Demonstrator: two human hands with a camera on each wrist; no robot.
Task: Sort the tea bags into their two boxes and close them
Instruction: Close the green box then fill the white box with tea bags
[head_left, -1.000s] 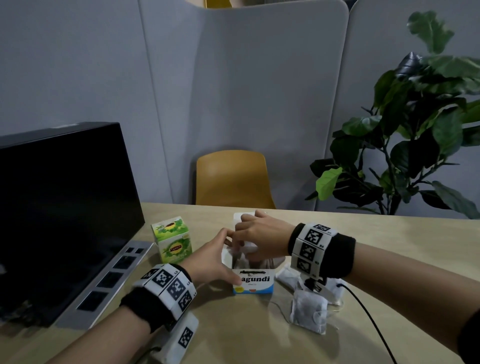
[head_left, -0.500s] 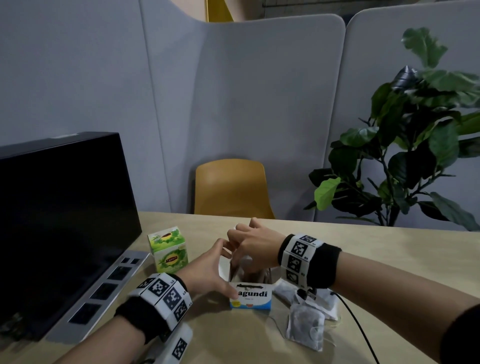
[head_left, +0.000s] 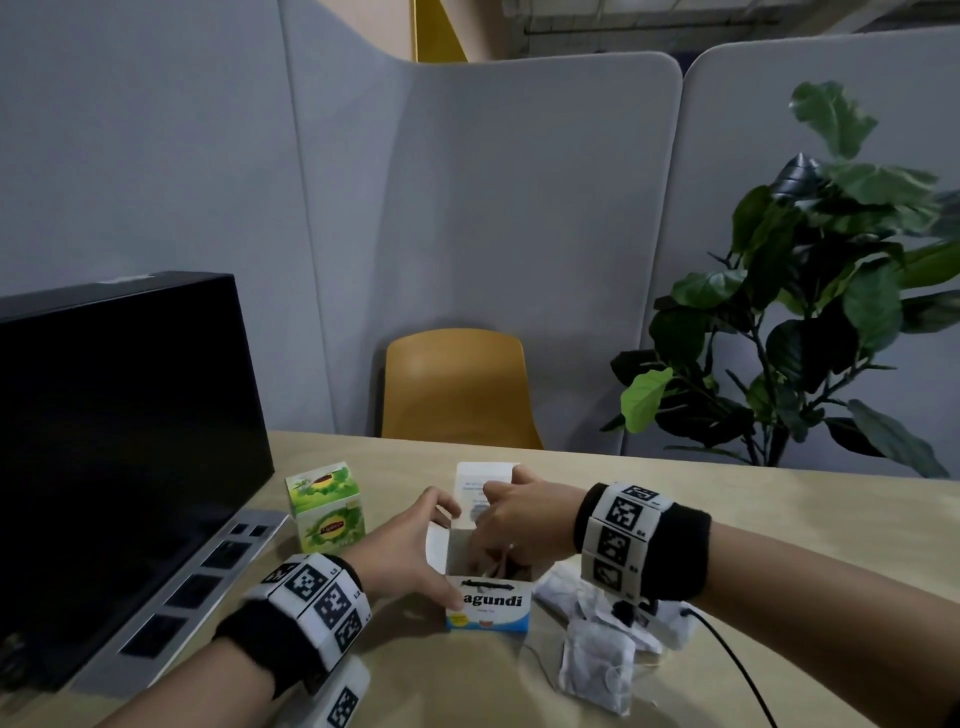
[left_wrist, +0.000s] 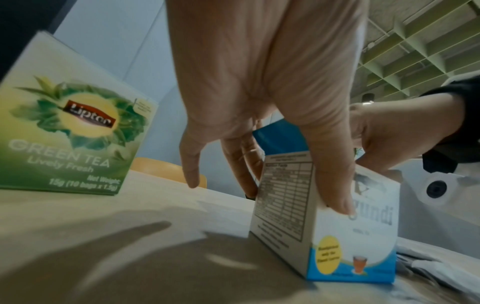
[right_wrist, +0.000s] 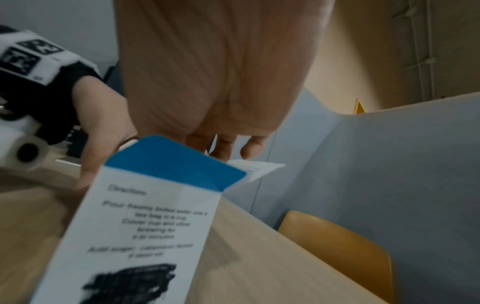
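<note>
The white-and-blue Lagundi box (head_left: 488, 605) stands open on the table, its lid flap (head_left: 480, 480) raised at the back. Tea bags with strings show inside it. My left hand (head_left: 441, 551) grips the box's left side, thumb on the front corner and fingers behind, as the left wrist view confirms for the left hand (left_wrist: 291, 195) and box (left_wrist: 363, 236). My right hand (head_left: 498, 525) hovers over the opening with fingers bent down by the flap; whether it holds anything is hidden. Loose tea bags (head_left: 597, 667) lie right of the box. The green Lipton box (head_left: 327, 512) stands closed to the left.
A black monitor (head_left: 119, 441) on a silver base (head_left: 197, 597) fills the table's left side. A yellow chair (head_left: 457, 389) and grey partitions stand behind the table, a leafy plant (head_left: 805, 338) at the right. A black cable (head_left: 737, 665) trails from my right wrist.
My right hand has lifted back off the box's opening, so the inside and the lid flap now show. The left hand keeps its hold on the box.
</note>
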